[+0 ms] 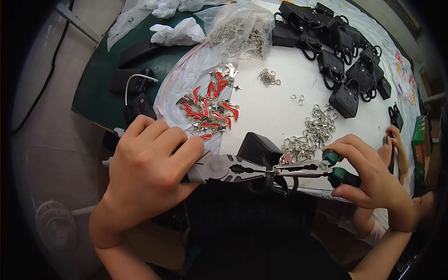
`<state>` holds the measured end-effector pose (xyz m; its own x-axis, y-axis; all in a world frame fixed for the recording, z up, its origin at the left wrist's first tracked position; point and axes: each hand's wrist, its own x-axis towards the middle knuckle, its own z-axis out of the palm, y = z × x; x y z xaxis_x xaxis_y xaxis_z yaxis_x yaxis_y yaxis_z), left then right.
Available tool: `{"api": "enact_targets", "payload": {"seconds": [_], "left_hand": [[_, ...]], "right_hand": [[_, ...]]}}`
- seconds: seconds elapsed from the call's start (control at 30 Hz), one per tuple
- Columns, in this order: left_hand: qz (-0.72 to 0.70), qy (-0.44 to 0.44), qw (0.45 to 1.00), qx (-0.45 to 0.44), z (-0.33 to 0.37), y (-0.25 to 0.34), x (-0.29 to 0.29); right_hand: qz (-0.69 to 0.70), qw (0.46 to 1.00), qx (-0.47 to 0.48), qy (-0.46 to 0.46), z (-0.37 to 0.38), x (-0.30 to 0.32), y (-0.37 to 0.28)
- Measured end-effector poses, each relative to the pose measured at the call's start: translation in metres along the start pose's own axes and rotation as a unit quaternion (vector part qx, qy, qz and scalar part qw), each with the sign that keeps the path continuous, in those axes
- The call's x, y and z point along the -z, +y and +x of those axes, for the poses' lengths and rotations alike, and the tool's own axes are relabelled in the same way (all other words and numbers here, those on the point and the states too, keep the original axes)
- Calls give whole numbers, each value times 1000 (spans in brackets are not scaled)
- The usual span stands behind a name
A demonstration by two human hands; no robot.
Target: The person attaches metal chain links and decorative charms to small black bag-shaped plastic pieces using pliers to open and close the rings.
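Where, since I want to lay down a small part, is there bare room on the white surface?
The widest bare patch of white surface lies between the red charms and silver clasps; another lies right of the clasps, below the black bags. Upper right, those bags crowd together.

Large grey pliers (215, 167) point right, smaller green-handled pliers (322, 168) point left; their tips are at a small silver link (270, 172). A boxy black bag (257, 147) sits tilted beside them, at the edge of the desk (261, 114).
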<state>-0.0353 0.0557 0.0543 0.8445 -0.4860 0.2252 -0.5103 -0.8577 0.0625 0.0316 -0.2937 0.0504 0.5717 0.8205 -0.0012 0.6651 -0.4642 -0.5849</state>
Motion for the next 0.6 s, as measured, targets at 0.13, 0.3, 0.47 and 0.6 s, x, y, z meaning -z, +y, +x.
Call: {"api": "enact_targets", "payload": {"seconds": [0.13, 0.3, 0.47, 0.6], "left_hand": [[43, 31, 999, -5, -1, 1, -3], [94, 49, 994, -13, -1, 1, -3], [112, 55, 992, 5, -2, 2, -4], [107, 52, 993, 6, -1, 6, -4]], "right_hand": [[226, 970, -92, -23, -6, -4, -3], [441, 851, -260, -118, -12, -1, -16], [520, 784, -298, -161, -19, -6, -21], [537, 763, -313, -178, -11, -6, -29]]}}
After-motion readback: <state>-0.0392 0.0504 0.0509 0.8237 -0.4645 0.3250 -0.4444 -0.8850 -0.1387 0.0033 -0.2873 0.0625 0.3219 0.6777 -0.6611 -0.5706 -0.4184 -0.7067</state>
